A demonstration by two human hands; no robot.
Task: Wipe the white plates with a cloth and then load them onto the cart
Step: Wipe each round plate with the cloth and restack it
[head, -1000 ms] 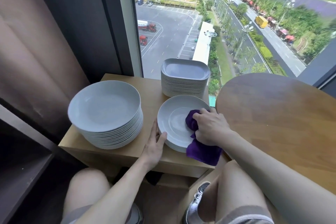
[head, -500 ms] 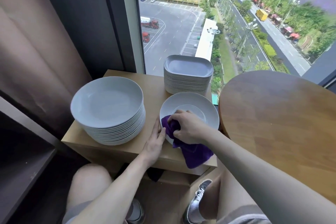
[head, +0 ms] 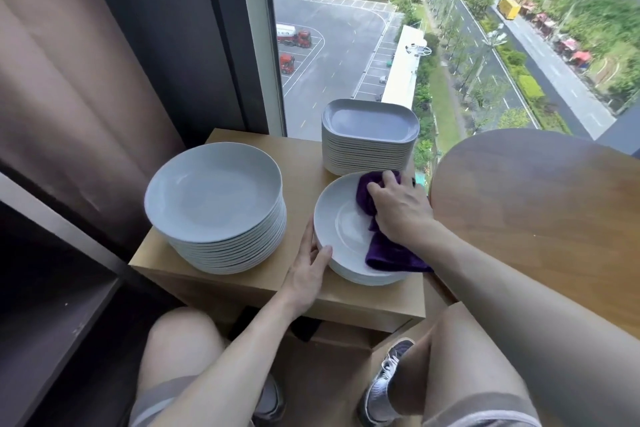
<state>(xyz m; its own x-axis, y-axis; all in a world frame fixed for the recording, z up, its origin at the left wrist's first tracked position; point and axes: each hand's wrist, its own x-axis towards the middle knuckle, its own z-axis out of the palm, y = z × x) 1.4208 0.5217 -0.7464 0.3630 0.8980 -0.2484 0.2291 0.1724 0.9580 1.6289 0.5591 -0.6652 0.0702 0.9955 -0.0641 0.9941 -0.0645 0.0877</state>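
Two round plate stacks (head: 214,208), one square plate stack (head: 369,121), one cloth (head: 391,253), two hands (head: 306,274).

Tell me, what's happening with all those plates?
A person is sitting by a window, cleaning plates. The right hand grips a purple cloth and rubs it on the far side of a white plate. The left hand rests against that plate's near edge to steady it. A tall stack of round plates stands to the left on the same wooden stand, and a stack of square plates stands behind.
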